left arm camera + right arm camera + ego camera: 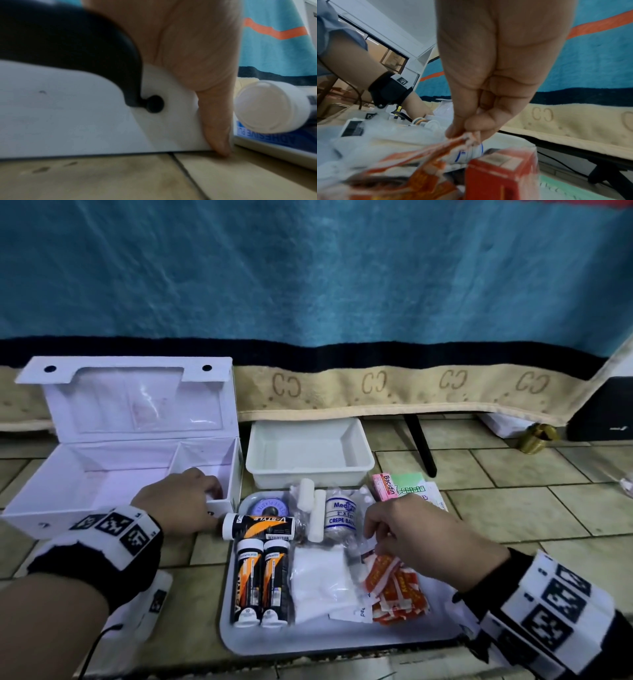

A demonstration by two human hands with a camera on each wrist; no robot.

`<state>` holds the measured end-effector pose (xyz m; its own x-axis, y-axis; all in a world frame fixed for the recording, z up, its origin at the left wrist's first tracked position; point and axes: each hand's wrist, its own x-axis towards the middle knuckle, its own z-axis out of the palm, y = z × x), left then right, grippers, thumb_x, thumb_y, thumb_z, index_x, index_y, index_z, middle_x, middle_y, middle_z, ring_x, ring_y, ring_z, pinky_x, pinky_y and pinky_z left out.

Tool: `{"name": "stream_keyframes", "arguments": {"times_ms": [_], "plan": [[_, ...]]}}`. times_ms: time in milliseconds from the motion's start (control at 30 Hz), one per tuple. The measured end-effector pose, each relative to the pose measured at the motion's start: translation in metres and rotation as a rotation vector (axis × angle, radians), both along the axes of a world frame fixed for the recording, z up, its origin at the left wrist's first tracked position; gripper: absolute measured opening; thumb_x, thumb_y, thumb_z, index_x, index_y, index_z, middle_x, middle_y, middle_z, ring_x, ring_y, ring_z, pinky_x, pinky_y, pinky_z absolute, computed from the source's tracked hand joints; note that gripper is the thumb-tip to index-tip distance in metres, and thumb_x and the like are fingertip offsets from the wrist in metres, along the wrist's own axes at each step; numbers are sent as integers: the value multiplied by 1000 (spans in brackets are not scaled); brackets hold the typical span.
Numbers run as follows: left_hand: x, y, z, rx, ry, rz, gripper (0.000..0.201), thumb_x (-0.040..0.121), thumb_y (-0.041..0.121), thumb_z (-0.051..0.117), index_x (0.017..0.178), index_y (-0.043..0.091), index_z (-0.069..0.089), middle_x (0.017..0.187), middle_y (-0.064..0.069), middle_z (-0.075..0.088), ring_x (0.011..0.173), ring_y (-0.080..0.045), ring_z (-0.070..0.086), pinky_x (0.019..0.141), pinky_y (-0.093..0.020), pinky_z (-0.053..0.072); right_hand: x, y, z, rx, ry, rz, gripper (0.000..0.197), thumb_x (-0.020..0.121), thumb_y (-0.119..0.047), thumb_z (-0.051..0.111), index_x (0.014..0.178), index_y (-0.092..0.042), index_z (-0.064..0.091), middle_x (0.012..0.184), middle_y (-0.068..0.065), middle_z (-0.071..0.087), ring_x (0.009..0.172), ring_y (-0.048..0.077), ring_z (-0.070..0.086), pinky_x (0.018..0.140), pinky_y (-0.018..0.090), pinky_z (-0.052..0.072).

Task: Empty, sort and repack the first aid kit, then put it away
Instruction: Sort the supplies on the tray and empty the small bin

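First aid box (120, 474), white, stands open on the tiled floor (513, 508) at the left, lid upright, both compartments bare. The left hand (181, 505) grips its front right corner, fingers curled over the rim into the small compartment and thumb (216, 121) down the outer corner to the floor. Just right of the box lies a grey tray (342, 642) bearing three black-and-orange tubes (260, 583), a tape roll (267, 508), a crepe bandage (340, 517), white gauze rolls (317, 518), a white pad (322, 580) and orange-and-white sachets (400, 590). The right hand (421, 539) pinches the topmost sachets between thumb and fingertips (455, 132), the remaining fingers curled. Behind the tray sits a white tub (308, 470); a pink carton (385, 487) lies beside its right corner.
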<state>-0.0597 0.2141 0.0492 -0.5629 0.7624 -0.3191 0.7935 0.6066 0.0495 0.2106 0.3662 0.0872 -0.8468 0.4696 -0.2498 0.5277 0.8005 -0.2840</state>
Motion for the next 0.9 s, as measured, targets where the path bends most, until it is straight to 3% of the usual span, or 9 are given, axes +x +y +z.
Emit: {"name": "stream_keyframes", "arguments": {"times_ms": [233, 367, 467, 533, 633, 733, 833, 900], "plan": [[1, 0, 0, 1, 0, 3, 44, 78, 51, 61, 116, 34, 49, 125, 6, 44, 111, -16, 49, 88, -33, 45, -14, 4, 5, 19, -19, 101, 36, 71, -16, 77, 103, -28, 65, 101, -10, 61, 82, 4, 49, 59, 10, 36], [0, 0, 0, 4, -3, 7, 44, 77, 51, 62, 116, 35, 50, 124, 7, 45, 111, -16, 49, 89, -34, 45, -14, 7, 7, -24, 45, 102, 36, 67, -17, 80, 98, -29, 67, 84, -18, 53, 79, 1, 51, 65, 11, 39], [0, 0, 0, 4, -5, 10, 43, 77, 51, 62, 116, 35, 50, 124, 8, 45, 110, -15, 49, 88, -33, 45, -15, 11, 15, -36, 86, 97, 34, 67, -16, 79, 95, -32, 67, 89, -15, 56, 83, 4, 55, 74, 19, 47], [0, 0, 0, 0, -5, 11, 43, 78, 51, 61, 116, 35, 50, 124, 8, 45, 110, -15, 49, 87, -32, 44, -17, 14, 22, -26, 102, 79, 32, 70, -16, 78, 94, -34, 67, 90, -14, 58, 85, 6, 57, 78, 26, 50], [1, 0, 0, -2, -10, 12, 44, 77, 51, 62, 116, 34, 50, 124, 7, 44, 111, -15, 49, 88, -32, 44, -26, 22, 35, 21, 121, 69, 22, 76, -20, 75, 94, -30, 68, 80, -19, 56, 79, 2, 57, 75, 22, 49], [1, 0, 1, -3, -14, 14, 44, 77, 51, 62, 116, 35, 50, 125, 7, 44, 112, -15, 49, 90, -34, 45, -49, 37, 45, 93, 139, 70, 11, 82, -22, 70, 92, -26, 68, 81, -13, 61, 82, 9, 62, 76, 22, 48], [1, 0, 1, -3, -25, 18, 43, 76, 51, 62, 114, 35, 51, 125, 8, 44, 112, -16, 48, 91, -35, 45, -87, 52, 43, 184, 17, 112, 12, 88, -24, 60, 98, -26, 66, 90, -6, 60, 91, 17, 60, 81, 29, 49], [1, 0, 1, 2, -29, 17, 43, 76, 50, 62, 114, 35, 51, 125, 8, 44, 112, -15, 49, 89, -34, 45, -113, 53, 36, 250, -115, 179, 21, 94, -21, 51, 113, -24, 60, 106, -3, 61, 98, 16, 56, 80, 26, 43]]}}
